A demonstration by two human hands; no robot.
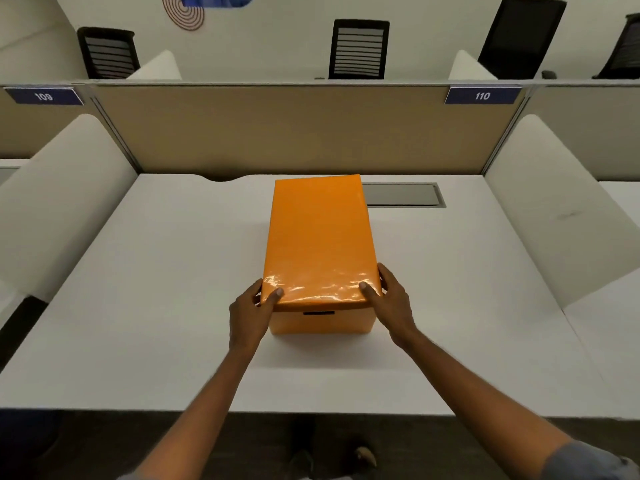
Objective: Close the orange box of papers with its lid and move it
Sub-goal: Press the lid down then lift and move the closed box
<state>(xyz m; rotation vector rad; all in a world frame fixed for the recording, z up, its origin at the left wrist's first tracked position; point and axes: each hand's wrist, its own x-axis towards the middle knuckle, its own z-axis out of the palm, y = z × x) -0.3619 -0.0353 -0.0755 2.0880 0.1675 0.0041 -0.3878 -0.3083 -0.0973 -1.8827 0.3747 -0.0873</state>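
Both your forearms are bare from wrist to above the elbow, with no watch, band or ring showing on either one. Your bare left hand (250,315) and bare right hand (391,303) carry no gloves. A rolled grey-blue fabric sleeve (588,460) covers your right upper arm at the lower right corner; its cuff edge looks soft and creased. A sliver of similar pale cloth shows at the bottom edge by your left arm. Below, your dark shoes (332,457) appear in shadow, too dim to tell their style.
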